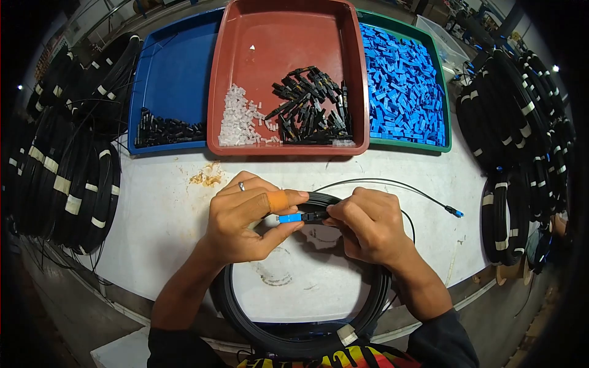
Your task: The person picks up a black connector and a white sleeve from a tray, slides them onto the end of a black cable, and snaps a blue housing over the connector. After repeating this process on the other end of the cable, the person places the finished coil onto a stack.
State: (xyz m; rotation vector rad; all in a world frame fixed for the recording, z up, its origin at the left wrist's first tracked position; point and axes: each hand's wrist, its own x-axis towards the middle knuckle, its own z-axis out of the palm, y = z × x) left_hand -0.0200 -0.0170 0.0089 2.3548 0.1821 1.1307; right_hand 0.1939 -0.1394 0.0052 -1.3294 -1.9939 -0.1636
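The head-worn camera looks forward and down from above the shirt (325, 360) at the bottom of the frame, near enough that the left hand (245, 221) and right hand (371, 224) loom at the centre, its wide, curved view reaching the trays (276, 49) at the top.

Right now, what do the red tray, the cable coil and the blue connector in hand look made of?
Red tray: likely moulded plastic, satin; rounded corners, soft sheen.
Cable coil: probably plastic-jacketed, semi-matte black; smooth, evenly coloured strands with faint highlights; core hidden.
Blue connector: seems hard plastic, fairly smooth; crisp edges, uniform colour.
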